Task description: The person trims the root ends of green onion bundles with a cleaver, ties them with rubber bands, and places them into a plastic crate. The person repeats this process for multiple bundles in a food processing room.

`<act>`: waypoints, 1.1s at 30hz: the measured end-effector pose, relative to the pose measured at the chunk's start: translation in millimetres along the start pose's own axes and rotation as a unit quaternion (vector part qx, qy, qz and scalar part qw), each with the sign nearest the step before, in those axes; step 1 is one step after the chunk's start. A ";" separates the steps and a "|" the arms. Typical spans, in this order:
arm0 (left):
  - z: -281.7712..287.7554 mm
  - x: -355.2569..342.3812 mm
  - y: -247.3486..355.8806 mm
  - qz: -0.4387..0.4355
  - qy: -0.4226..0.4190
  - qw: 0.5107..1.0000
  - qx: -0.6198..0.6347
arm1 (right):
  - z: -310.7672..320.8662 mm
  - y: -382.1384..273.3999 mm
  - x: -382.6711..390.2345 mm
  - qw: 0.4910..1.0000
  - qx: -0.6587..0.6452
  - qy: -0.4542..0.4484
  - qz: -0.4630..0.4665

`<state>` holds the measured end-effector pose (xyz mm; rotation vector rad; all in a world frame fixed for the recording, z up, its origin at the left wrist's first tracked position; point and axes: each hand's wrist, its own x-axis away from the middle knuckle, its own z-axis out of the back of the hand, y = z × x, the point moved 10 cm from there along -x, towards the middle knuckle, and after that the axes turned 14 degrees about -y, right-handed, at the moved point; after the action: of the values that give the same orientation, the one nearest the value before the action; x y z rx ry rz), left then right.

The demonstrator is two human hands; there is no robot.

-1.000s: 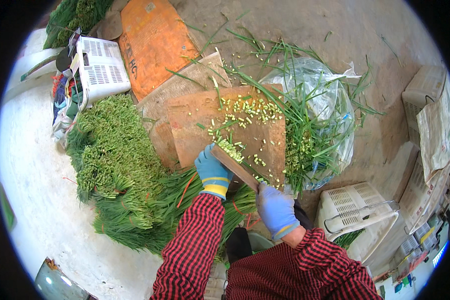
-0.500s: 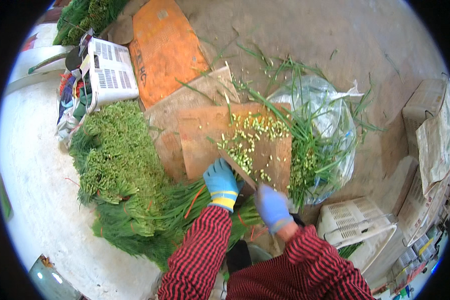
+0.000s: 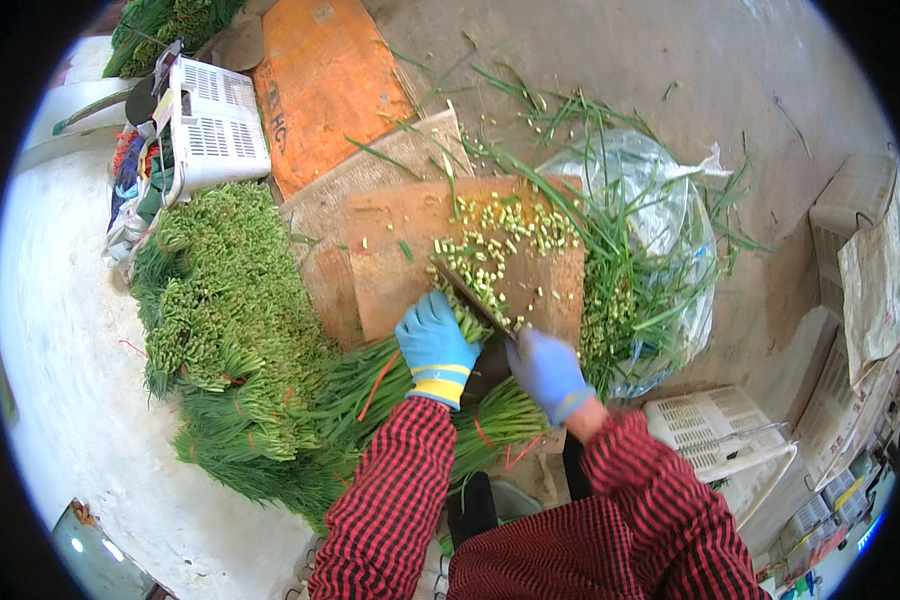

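My gloved left hand (image 3: 436, 338) is closed around a bundle of long green stalks (image 3: 368, 385), pressing its end on the brown cutting board (image 3: 385, 285). A red band circles the bundle. In my gloved right hand (image 3: 548, 376) is a knife (image 3: 473, 297), its dark blade slanting up and left past the stalk ends, just beside my left fingers. Short pale-green cut pieces (image 3: 510, 222) lie scattered over the board's right half. Another banded bundle (image 3: 502, 418) lies below the board, between my forearms.
Piled stalk bundles (image 3: 240, 285) fill the left side, below a white crate (image 3: 220, 125). Right of the board, loose green stalks (image 3: 620, 270) lie on a clear plastic bag (image 3: 685, 225). Another white crate (image 3: 710, 430) stands lower right. An orange sheet (image 3: 325, 85) lies at the back.
The view has shifted slightly, so the board sits a little higher. The knife blade has tilted more steeply beside my left hand, and more of the lower bundle shows.
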<state>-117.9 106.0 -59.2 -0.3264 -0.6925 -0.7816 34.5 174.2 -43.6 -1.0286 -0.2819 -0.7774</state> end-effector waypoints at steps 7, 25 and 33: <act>45.3 81.6 4.7 -0.136 0.123 0.982 0.035 | 20.9 93.7 68.2 0.984 0.000 0.044 -0.170; -98.1 110.6 60.0 -0.151 -0.042 0.988 0.010 | 7.9 31.2 190.8 0.986 0.166 -0.022 -0.009; -127.8 97.8 38.8 -0.060 -0.154 0.966 0.201 | -2.1 32.7 190.5 0.981 0.184 -0.041 -0.035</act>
<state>17.4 15.0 -87.7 -0.0343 -1.1511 -0.6906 191.3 96.8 38.8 -0.7037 -0.5148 -0.7148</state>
